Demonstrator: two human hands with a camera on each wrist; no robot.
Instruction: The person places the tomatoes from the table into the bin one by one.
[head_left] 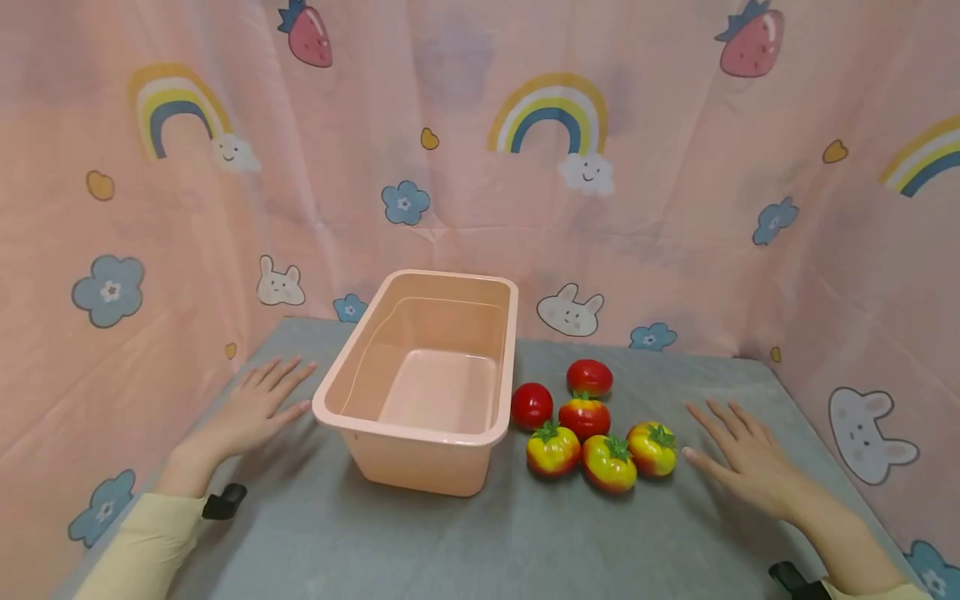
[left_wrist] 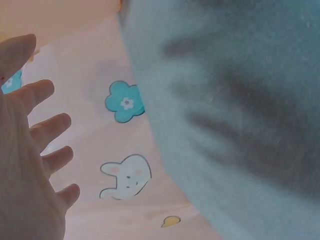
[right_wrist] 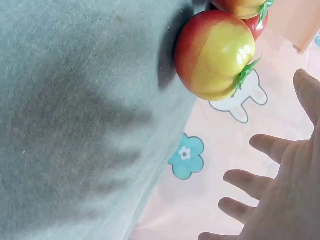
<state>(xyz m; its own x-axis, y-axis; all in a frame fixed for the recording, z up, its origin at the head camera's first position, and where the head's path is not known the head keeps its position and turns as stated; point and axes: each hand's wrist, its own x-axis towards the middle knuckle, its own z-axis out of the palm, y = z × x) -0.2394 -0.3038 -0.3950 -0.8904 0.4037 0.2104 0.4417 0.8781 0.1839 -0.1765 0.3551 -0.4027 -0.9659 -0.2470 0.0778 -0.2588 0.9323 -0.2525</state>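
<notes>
A pink plastic basin stands on the grey table, its inside bare. To its right several toy tomatoes lie in a cluster: plain red ones at the back, such as this red tomato, and yellow-and-red ones with green leaves in front, such as this yellow tomato. My left hand hovers left of the basin, fingers spread, holding nothing. On the other side my right hand is spread above the table, nearest the rightmost yellow-and-red tomato, and holds nothing. Both hands cast shadows on the cloth.
A pink curtain printed with rainbows, rabbits and flowers hangs behind and at both sides of the table. Dark straps circle both wrists below the light sleeves.
</notes>
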